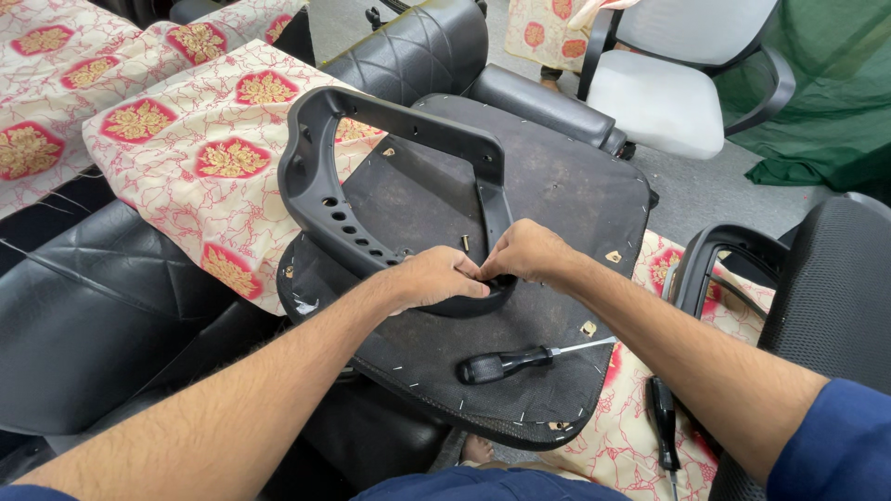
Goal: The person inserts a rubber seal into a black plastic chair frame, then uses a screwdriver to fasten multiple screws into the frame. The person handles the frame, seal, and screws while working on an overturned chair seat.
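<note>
A person's left hand (438, 276) and right hand (527, 252) meet at the lower end of a black plastic chair armrest (327, 199), fingers curled and pinched together around its base where it sits on the underside of an upturned seat cushion (566, 199). Whether anything small is held between the fingertips cannot be told. The armrest loop stands up from the dark stapled fabric of the seat bottom, and a brass-coloured screw (465, 243) stands upright just behind the hands. A black-handled screwdriver (520, 359) lies on the seat bottom near the front edge, its shaft pointing right. A second screwdriver (663, 417) lies on cream-and-red patterned cloth (200, 153) at the lower right. Black quilted chair cushions (88, 306) lie to the left; a white office chair (664, 88) stands behind.
</note>
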